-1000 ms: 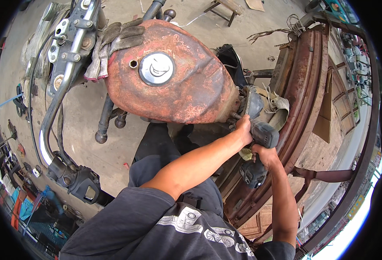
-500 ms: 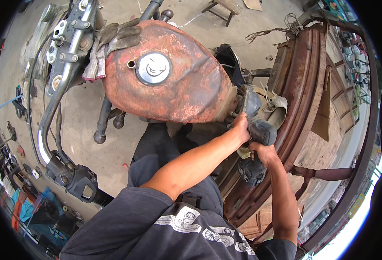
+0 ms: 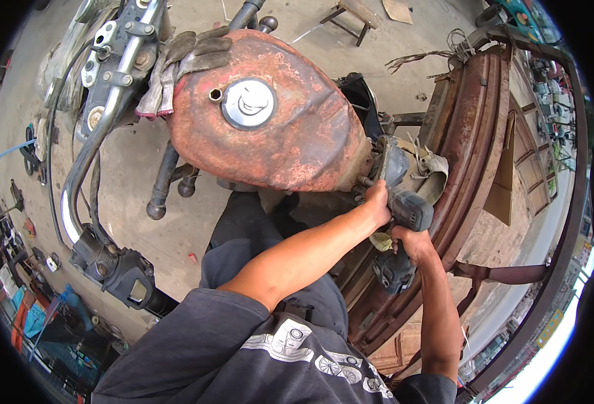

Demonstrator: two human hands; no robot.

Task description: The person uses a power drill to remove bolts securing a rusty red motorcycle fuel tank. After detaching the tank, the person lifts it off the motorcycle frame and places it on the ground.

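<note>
Wears dark T-shirt (image 3: 209,333) with white vehicle print. Has chrome handlebar (image 3: 81,170) close on the left, black switch housing (image 3: 125,276) near its lower end.

Grips pistol-grip cordless power tool (image 3: 411,207) in right hand (image 3: 415,244) — clamped round the handle, dark battery pack (image 3: 392,273) below. Holds left hand (image 3: 376,200) at the tool's nose, just beside right hand, fingers curled; can't tell whether closed on the nose or on the part ahead of it.

Points tool at the narrow end of rusty red motorcycle fuel tank (image 3: 297,128); tip hidden by left hand. On the tank: chrome filler cap (image 3: 248,103), knit work gloves (image 3: 192,54) draped over the broad end, dirty grey with pink cuff edges.

Just past the tool — worn beige fabric (image 3: 435,182). To the right: long ridged rusty metal panel (image 3: 479,121), then folded cardboard (image 3: 502,182).

Farther off, on concrete floor (image 3: 162,249): small wooden bench (image 3: 356,13), flat cardboard sheet (image 3: 398,10).
</note>
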